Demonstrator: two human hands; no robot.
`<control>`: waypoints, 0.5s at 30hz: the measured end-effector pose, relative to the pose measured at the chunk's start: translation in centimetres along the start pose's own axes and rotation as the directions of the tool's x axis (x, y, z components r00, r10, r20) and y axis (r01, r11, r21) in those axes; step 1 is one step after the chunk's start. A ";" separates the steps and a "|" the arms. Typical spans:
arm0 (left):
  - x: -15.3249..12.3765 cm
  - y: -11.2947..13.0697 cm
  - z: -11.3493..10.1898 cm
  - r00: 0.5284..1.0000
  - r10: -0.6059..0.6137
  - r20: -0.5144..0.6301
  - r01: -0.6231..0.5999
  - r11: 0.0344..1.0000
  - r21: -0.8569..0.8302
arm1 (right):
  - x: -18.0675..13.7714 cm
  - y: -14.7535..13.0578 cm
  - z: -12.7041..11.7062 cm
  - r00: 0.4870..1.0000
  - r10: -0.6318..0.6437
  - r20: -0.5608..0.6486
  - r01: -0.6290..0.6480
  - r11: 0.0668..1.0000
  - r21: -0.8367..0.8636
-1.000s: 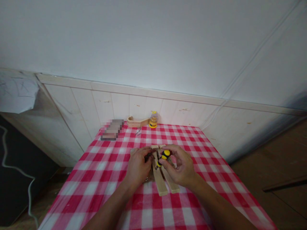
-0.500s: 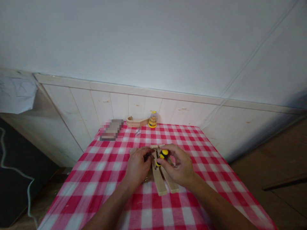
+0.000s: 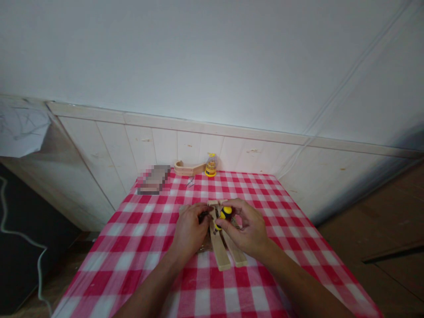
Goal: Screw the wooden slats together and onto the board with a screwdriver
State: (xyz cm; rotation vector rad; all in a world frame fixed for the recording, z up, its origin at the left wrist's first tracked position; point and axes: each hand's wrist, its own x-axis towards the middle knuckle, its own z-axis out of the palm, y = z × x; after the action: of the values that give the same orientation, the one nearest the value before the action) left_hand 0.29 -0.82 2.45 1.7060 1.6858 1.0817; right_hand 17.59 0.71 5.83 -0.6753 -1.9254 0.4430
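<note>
My right hand (image 3: 249, 227) is closed round a yellow-and-black screwdriver (image 3: 226, 213), its tip pointing down and left at a wooden piece. That wooden piece (image 3: 220, 254) has two flat pale bars running toward me, joined at the far end. My left hand (image 3: 191, 228) is at its left side, fingers curled in round a small dark item (image 3: 203, 215) whose kind I cannot make out. Under the left hand and the wood lies a crinkled clear plastic bag (image 3: 204, 245), mostly hidden.
A red-and-white checked cloth (image 3: 132, 265) covers the table. At its back edge, by the panelled wall, stand a curved wooden piece (image 3: 189, 168) and a yellow screwdriver-bit case (image 3: 211, 166) with a clear top. A blurred-out flat object (image 3: 155, 179) lies at the back left, small metal bits (image 3: 190, 182) nearby.
Very little differs. The screwdriver has turned slightly in my right fingers; both hands and the wooden piece stay in the same place.
</note>
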 end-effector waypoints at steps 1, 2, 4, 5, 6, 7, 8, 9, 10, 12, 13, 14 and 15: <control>0.0 0.0 0.0 1.000 0.000 -0.001 0.000 1.000 0.002 | 0.0 0.1 0.1 1.000 0.006 -0.006 -0.006 1.000 0.011; 0.0 -0.1 0.0 1.000 -0.001 -0.001 0.001 1.000 0.005 | 0.0 0.2 0.1 1.000 0.018 -0.024 -0.017 1.000 0.022; 0.0 -0.2 0.1 1.000 -0.002 -0.006 0.002 1.000 0.008 | 0.1 0.5 0.2 0.991 0.071 -0.110 -0.066 0.997 0.047; 0.0 -0.3 0.2 1.000 -0.005 -0.010 0.005 1.000 0.005 | 0.3 0.6 0.1 0.979 0.107 -0.175 -0.097 0.993 0.062; 0.0 -0.4 0.2 1.000 -0.008 -0.015 0.008 1.000 0.000 | 0.5 0.7 0.1 0.959 0.143 -0.247 -0.127 0.989 0.078; 0.0 -0.5 0.3 1.000 -0.012 -0.018 0.012 1.000 -0.006 | 0.8 0.8 0.0 0.934 0.175 -0.313 -0.151 0.984 0.098; 0.0 -0.6 0.4 1.000 -0.017 -0.021 0.017 1.000 -0.010 | 1.0 0.9 -0.1 0.908 0.199 -0.368 -0.166 0.979 0.119; 0.0 -0.7 0.4 1.000 -0.021 -0.023 0.021 1.000 -0.011 | 1.2 0.9 -0.1 0.885 0.216 -0.412 -0.173 0.975 0.140; -0.1 -0.8 0.5 0.999 -0.022 -0.025 0.021 1.000 -0.010 | 1.4 0.9 -0.2 0.869 0.227 -0.440 -0.174 0.972 0.159; -0.1 -0.9 0.5 0.999 -0.013 -0.037 0.013 1.000 -0.014 | 1.6 1.0 -0.2 0.860 0.239 -0.450 -0.172 0.967 0.186; -0.1 -1.0 0.6 0.999 -0.008 -0.047 0.007 1.000 -0.017 | 1.6 1.0 -0.1 0.866 0.241 -0.439 -0.171 0.966 0.193; -0.1 -1.1 0.6 0.999 -0.004 -0.054 0.003 1.000 -0.023 | 1.4 1.1 0.0 0.875 0.241 -0.420 -0.172 0.966 0.194; -0.1 -1.2 0.6 0.998 -0.002 -0.055 0.001 1.000 -0.032 | 1.3 1.2 0.2 0.887 0.236 -0.398 -0.172 0.966 0.191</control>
State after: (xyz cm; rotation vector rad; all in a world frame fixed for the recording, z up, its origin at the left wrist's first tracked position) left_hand 0.15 -0.73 1.12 1.6692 1.6943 1.1583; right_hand 17.28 2.45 5.92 -0.8063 -1.4064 0.5225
